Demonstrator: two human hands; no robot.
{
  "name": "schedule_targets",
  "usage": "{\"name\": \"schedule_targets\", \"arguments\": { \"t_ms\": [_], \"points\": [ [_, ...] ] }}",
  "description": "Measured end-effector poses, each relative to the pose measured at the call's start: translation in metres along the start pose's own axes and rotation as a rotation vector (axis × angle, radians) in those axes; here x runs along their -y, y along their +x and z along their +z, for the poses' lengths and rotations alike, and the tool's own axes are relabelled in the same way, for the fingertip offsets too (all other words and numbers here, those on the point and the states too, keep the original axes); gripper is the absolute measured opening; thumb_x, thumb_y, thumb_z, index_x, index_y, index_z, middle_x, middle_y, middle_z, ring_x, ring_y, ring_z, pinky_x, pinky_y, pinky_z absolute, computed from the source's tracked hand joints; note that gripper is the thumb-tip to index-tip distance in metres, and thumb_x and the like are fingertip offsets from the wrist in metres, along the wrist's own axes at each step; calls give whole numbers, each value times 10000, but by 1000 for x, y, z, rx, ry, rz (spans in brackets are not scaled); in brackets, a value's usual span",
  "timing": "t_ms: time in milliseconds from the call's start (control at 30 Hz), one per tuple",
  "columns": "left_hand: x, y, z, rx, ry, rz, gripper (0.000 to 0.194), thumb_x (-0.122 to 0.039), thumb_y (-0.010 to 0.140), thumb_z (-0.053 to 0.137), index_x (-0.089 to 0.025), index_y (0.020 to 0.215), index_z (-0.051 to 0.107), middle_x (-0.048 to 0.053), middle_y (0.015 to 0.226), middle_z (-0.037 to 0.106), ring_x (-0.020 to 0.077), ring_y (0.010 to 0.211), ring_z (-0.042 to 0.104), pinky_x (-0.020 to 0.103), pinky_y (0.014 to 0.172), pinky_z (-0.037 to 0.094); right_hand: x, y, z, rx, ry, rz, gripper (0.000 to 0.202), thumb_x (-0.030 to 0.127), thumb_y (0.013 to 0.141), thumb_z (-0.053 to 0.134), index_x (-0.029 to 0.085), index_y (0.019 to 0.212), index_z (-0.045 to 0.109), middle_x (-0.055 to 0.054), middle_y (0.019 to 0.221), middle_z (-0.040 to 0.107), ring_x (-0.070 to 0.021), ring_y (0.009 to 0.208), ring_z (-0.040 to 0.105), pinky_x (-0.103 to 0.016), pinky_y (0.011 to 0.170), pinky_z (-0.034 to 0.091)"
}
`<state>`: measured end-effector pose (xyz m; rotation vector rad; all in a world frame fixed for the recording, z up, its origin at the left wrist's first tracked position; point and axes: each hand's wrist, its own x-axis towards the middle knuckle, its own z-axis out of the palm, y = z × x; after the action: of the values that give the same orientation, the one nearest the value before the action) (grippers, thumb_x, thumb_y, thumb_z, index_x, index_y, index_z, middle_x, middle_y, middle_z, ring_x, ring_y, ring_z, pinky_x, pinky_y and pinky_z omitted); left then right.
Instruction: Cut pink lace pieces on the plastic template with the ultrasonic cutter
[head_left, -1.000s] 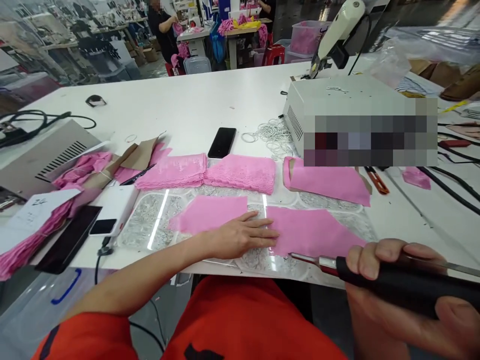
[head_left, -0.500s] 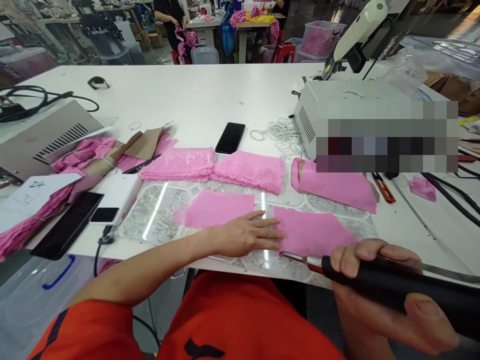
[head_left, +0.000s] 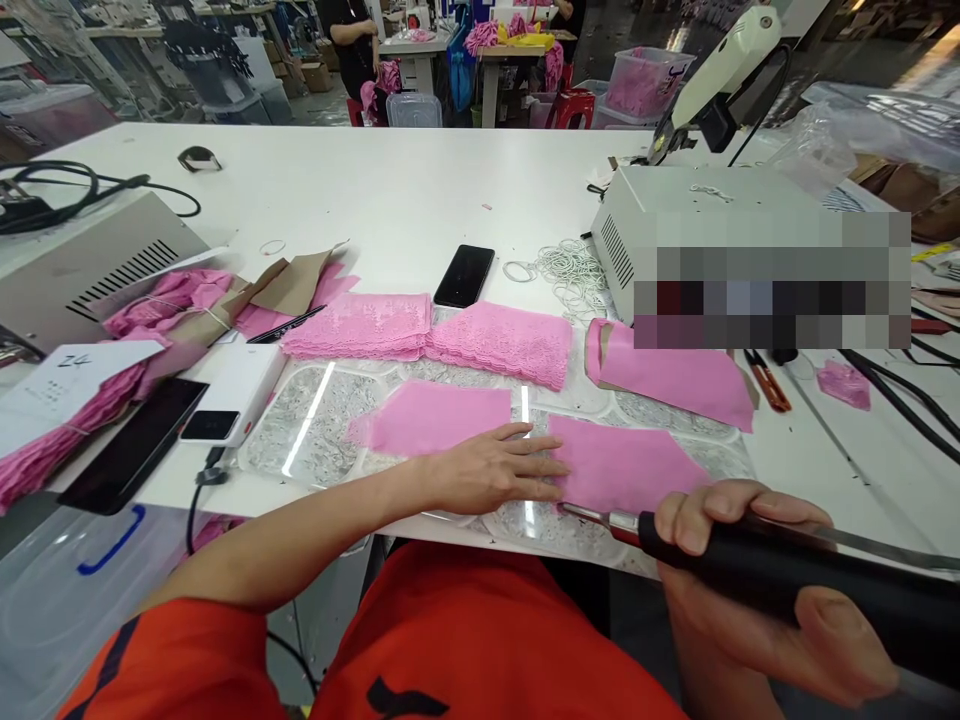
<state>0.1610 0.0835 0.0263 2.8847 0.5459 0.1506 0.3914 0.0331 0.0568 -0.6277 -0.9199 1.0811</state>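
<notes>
My left hand (head_left: 495, 468) lies flat with fingers spread, its fingertips on the left edge of a pink fabric piece (head_left: 626, 465). A second pink piece (head_left: 442, 415) lies just behind that hand, to its left. In my right hand (head_left: 780, 590) is a thick black-handled tool (head_left: 720, 550) with a slim metal tip. Its tip is at the lower left corner of the right-hand fabric piece, close below my left fingertips. Both pieces lie on a clear, glossy sheet (head_left: 315, 425) with a grey speckled pattern.
Behind are pink lace stacks (head_left: 499, 345), a folded pink piece (head_left: 675, 385), a phone (head_left: 465, 275) and white elastic loops (head_left: 566, 270). A grey box (head_left: 690, 195) stands at right. A power bank (head_left: 232, 395) and bundled pink fabric (head_left: 90, 405) lie at left. A person (head_left: 352, 45) is beyond the table.
The view has shifted very slightly. Both hands, the tool and the fabric pieces keep nearly the same places. In the background, the person's hands and pink cloth have moved.
</notes>
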Motion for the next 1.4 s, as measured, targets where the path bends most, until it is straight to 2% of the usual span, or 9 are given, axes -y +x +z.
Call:
{"name": "schedule_targets", "arguments": {
  "t_ms": [267, 567, 800, 1000, 1067, 1167, 1267, 1333, 1400],
  "points": [
    [-1, 1, 1, 1, 12, -20, 414, -119, 974, 389, -255, 1310, 590, -10, 1467, 469, 233, 1448, 279, 431, 1178, 263, 0, 1, 0, -3, -3, -8, 317, 398, 684, 649, 199, 931, 657, -5, 776, 572, -129, 519, 529, -314, 475, 437],
    [0, 0, 1, 3, 15, -9, 399, -123, 977, 390, -241, 1290, 607, 9, 1467, 469, 240, 1450, 271, 440, 1172, 269, -2, -1, 4, 6, 12, -10, 289, 380, 710, 642, 191, 928, 645, -6, 774, 579, -128, 521, 542, -312, 470, 444],
    [-1, 0, 1, 5, -7, -28, 401, -121, 962, 427, -250, 1303, 592, 7, 1471, 465, 227, 1455, 258, 431, 1188, 236, -3, 0, 4, 24, -9, -34, 189, 317, 712, 647, 184, 846, 633, -5, 782, 599, -125, 514, 564, -308, 463, 463],
    [-5, 4, -8, 72, -23, -44, 431, -89, 930, 453, -225, 1321, 574, 19, 1485, 445, 214, 1457, 253, 401, 1204, 205, -4, 2, 7, 20, -35, -44, 172, 307, 686, 637, 188, 812, 636, 3, 760, 603, -124, 483, 551, -308, 444, 459],
    [-6, 2, -15, 50, -33, -61, 456, -71, 913, 455, -198, 1339, 556, 37, 1493, 434, 208, 1458, 250, 387, 1209, 196, -4, 2, 7, 1, -48, -41, 191, 315, 674, 630, 189, 817, 641, 2, 758, 598, -122, 476, 537, -308, 440, 448],
    [-4, -13, -27, -76, -65, -102, 470, -30, 892, 417, -147, 1325, 559, 61, 1481, 452, 207, 1452, 269, 385, 1199, 226, -4, 2, 7, -54, -55, -32, 238, 330, 652, 616, 190, 840, 654, -6, 772, 586, -125, 482, 520, -312, 435, 426],
    [2, -40, -33, -191, -101, -166, 443, -19, 883, 386, -123, 1252, 607, 72, 1416, 531, 202, 1407, 366, 385, 1173, 283, -4, 2, 8, -105, -25, -1, 267, 345, 640, 604, 195, 851, 666, -13, 795, 572, -130, 504, 514, -320, 446, 416],
    [6, -58, -33, -208, -118, -210, 434, -40, 891, 379, -134, 1250, 605, 69, 1384, 563, 200, 1388, 399, 398, 1159, 306, -5, 3, 11, -118, -6, 14, 273, 353, 635, 606, 203, 853, 670, -11, 804, 566, -129, 509, 512, -321, 450, 414],
    [7, -72, -31, -180, -132, -227, 426, -86, 921, 379, -156, 1295, 570, 60, 1401, 546, 205, 1405, 370, 428, 1168, 283, -8, 5, 18, -102, 5, 9, 276, 358, 628, 621, 213, 856, 676, -5, 801, 562, -126, 502, 510, -318, 444, 416]
  ]
}}
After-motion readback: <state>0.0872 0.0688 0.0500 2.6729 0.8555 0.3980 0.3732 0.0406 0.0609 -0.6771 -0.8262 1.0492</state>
